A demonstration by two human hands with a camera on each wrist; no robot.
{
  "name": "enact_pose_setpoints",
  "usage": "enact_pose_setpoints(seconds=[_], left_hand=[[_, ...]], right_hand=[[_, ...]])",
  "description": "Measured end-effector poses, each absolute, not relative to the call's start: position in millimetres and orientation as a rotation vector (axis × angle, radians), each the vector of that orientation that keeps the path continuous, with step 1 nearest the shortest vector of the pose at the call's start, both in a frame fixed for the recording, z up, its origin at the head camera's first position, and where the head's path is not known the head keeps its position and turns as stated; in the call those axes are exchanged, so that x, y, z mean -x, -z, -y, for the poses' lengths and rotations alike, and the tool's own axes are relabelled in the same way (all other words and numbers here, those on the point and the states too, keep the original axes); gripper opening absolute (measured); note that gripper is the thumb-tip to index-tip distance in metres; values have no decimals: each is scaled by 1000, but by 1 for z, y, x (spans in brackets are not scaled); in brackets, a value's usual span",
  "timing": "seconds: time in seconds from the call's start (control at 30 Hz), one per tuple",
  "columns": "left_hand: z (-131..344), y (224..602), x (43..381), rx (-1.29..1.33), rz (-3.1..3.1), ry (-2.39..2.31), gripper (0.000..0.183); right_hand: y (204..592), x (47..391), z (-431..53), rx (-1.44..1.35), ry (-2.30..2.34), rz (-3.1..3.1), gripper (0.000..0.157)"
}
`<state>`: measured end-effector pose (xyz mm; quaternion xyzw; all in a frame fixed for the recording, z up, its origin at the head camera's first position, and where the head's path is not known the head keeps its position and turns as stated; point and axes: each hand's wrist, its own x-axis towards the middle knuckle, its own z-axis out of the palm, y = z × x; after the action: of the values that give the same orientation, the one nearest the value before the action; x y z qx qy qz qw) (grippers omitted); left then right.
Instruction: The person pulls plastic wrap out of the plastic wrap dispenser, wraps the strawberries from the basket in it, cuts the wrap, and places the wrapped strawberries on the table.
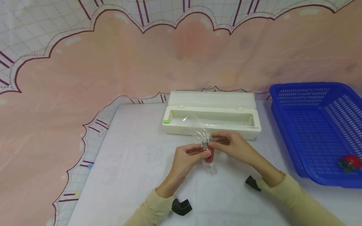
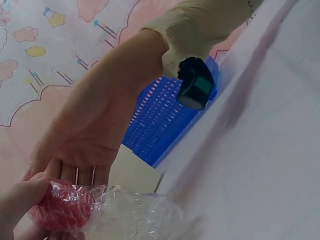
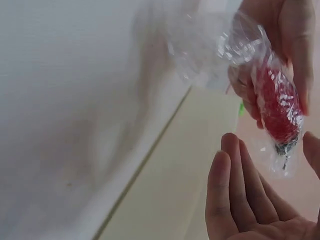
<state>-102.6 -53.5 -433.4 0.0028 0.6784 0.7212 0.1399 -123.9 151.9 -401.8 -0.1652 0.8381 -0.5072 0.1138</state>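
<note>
Head view, lower centre: left hand [image 1: 184, 158], fingers clamped on film-wrapped strawberry [image 1: 208, 155]; right hand [image 1: 232, 145], fingers apart; wrapping seemingly in hand, loose film [image 1: 201, 133] next calling for tucking

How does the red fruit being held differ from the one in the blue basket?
The held fruit is wrapped in clear film; the basket fruit shows no wrapping. The left hand grips the held fruit, while the basket fruit lies loose in the blue basket. In the head view, the held fruit's leaves sit at its upper end, the basket fruit's at its lower left. Both are red with green leaves.
</note>
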Motion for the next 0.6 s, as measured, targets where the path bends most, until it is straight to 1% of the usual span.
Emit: enact_pose_setpoints(seconds=[0.1,0.23,0.3,0.5,0.6], left_hand=[[52,434,101,-29,-1951,-2067,34],[51,435,99,-40,-1967,-2027,33],[50,435,99,-42,-1974,-2014,33],[48,436,97,-68,-1951,-2020,31],[48,437,97,-94,-1936,-2024,31]], right_hand=[[398,127,-147,446,1499,-2447,45],[394,130,-142,418,1486,-2444,55],[393,132,-140,435,1494,-2433,54],[393,136,-136,482,1540,-2407,39],[392,138,-137,450,1541,-2424,32]])
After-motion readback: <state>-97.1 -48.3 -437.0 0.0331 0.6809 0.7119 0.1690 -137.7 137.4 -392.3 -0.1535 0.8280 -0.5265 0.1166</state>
